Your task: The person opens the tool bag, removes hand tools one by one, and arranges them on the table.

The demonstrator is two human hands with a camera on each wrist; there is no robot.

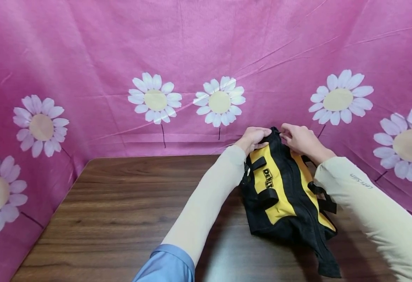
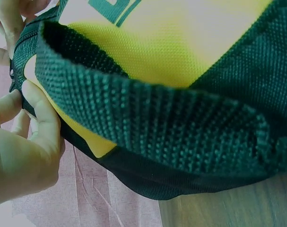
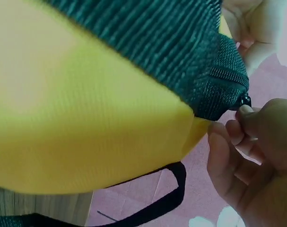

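Note:
A yellow and black tool bag (image 1: 280,201) with DEWALT lettering lies on the wooden table, its zippered top facing up. At its far end my left hand (image 1: 254,138) pinches the black fabric edge between thumb and fingers. Across from it, my right hand (image 1: 302,140) pinches the small zipper pull (image 3: 246,100) at the end of the zipper (image 3: 228,75). The zipper looks closed along the black band on top. A black webbing handle (image 2: 148,123) loops over the yellow side near the left wrist.
The wooden table (image 1: 121,211) stretches to the left of the bag. Behind it hangs a pink cloth (image 1: 192,47) printed with white daisies. A black fabric tab (image 1: 327,264) sticks out from the bag's near end, and dark straps (image 1: 327,203) hang at its right side.

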